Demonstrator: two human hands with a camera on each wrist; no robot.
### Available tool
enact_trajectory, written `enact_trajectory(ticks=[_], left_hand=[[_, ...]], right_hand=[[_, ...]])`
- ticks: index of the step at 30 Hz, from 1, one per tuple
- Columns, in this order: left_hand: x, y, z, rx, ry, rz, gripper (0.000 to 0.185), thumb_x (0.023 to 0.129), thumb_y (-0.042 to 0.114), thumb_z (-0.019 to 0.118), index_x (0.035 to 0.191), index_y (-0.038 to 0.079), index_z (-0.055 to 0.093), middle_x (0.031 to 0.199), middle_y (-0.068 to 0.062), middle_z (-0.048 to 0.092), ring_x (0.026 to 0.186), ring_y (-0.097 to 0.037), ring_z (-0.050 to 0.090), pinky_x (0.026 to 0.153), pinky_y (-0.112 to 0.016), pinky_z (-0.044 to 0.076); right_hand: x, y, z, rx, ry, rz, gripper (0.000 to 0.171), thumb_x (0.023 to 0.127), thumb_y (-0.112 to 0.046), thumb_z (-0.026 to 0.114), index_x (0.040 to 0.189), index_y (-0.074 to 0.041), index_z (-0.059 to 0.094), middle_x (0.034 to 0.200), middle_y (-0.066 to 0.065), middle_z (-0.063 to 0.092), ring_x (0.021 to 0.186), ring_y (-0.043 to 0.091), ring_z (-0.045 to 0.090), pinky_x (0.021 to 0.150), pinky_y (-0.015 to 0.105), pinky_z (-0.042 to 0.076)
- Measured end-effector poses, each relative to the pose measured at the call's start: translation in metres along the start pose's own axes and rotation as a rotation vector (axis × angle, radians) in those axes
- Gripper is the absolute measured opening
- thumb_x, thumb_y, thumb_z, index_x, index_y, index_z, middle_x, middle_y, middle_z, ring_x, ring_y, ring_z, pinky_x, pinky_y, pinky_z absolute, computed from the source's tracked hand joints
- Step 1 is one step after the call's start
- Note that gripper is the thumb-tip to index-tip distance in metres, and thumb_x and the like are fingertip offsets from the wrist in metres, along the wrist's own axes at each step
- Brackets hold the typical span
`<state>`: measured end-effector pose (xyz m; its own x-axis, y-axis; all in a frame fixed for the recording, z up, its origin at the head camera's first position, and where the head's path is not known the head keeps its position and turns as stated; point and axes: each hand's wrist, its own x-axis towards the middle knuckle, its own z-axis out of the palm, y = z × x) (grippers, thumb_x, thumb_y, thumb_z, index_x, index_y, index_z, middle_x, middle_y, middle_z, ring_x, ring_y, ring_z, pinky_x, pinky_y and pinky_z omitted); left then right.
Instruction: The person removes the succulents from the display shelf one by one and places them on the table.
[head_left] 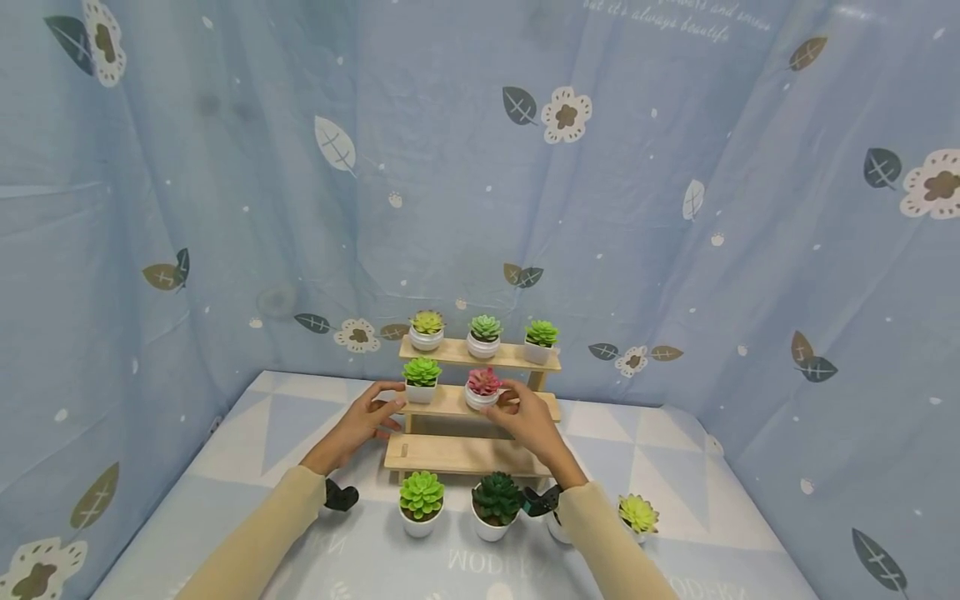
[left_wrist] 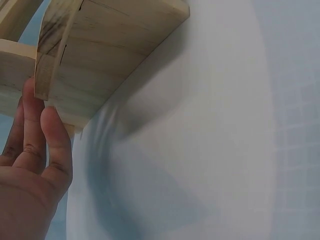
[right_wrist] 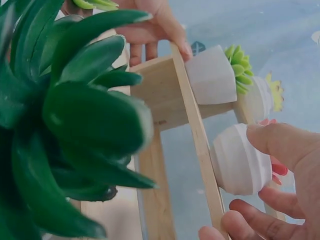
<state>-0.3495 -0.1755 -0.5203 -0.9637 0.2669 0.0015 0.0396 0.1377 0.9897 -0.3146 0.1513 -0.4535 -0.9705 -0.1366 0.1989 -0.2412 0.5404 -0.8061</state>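
Note:
In the head view, my right hand [head_left: 528, 421] holds a small white round pot with a pink-red succulent [head_left: 483, 383] at the middle tier of a wooden stepped stand [head_left: 465, 454]. The right wrist view shows my thumb on one side of this white pot [right_wrist: 240, 160] and fingertips at its other side; its base is right at the shelf edge. My left hand [head_left: 363, 423] touches the left end of the middle shelf, fingers loosely extended. Beside it sits a bright green succulent [head_left: 422, 379] in a white square pot. In the left wrist view, fingertips meet the stand's wooden underside [left_wrist: 115, 45].
Three potted succulents line the top tier, among them a yellow-green one [head_left: 427, 330]. In front of the stand are a bright green succulent [head_left: 422, 502], a dark green one [head_left: 495, 505] and a yellow-green one [head_left: 637, 515]. A patterned blue curtain [head_left: 465, 167] hangs behind.

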Motion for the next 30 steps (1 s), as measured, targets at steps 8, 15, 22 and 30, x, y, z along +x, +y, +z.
enact_trajectory(ticks=[8,15,22,30], left_hand=[[0.0,0.001,-0.001,-0.011,0.005,-0.006,0.057,0.097,0.056,0.066,0.145,0.032,0.05,0.138,-0.014,0.056,0.101,-0.031,0.067,0.085,-0.046,0.054],[-0.004,-0.007,-0.003,-0.025,0.022,-0.036,0.059,0.095,0.057,0.068,0.144,0.031,0.05,0.138,-0.014,0.055,0.1,-0.032,0.068,0.083,-0.045,0.055],[-0.004,-0.007,-0.004,-0.042,0.024,-0.019,0.057,0.095,0.055,0.069,0.144,0.03,0.051,0.136,-0.014,0.056,0.1,-0.033,0.067,0.083,-0.046,0.055],[-0.004,0.0,-0.001,-0.036,0.016,-0.016,0.059,0.095,0.057,0.068,0.146,0.031,0.05,0.133,-0.014,0.059,0.1,-0.032,0.067,0.081,-0.044,0.055]], right_hand=[[0.007,-0.002,0.003,-0.005,0.002,0.012,0.075,0.089,-0.041,0.082,0.147,-0.003,0.052,0.119,0.01,0.069,0.101,0.024,0.068,0.077,0.038,0.058],[0.012,-0.001,0.006,0.013,-0.06,0.034,0.076,0.09,-0.042,0.081,0.149,-0.004,0.051,0.126,0.014,0.066,0.105,0.027,0.068,0.064,0.036,0.059],[0.016,-0.005,0.004,0.039,-0.088,0.024,0.075,0.089,-0.043,0.082,0.149,-0.008,0.053,0.128,0.013,0.064,0.108,0.029,0.067,0.064,0.044,0.06],[0.016,-0.006,0.005,0.043,-0.082,0.009,0.072,0.089,-0.039,0.084,0.148,-0.013,0.054,0.121,0.009,0.065,0.101,0.026,0.066,0.06,0.043,0.058]])
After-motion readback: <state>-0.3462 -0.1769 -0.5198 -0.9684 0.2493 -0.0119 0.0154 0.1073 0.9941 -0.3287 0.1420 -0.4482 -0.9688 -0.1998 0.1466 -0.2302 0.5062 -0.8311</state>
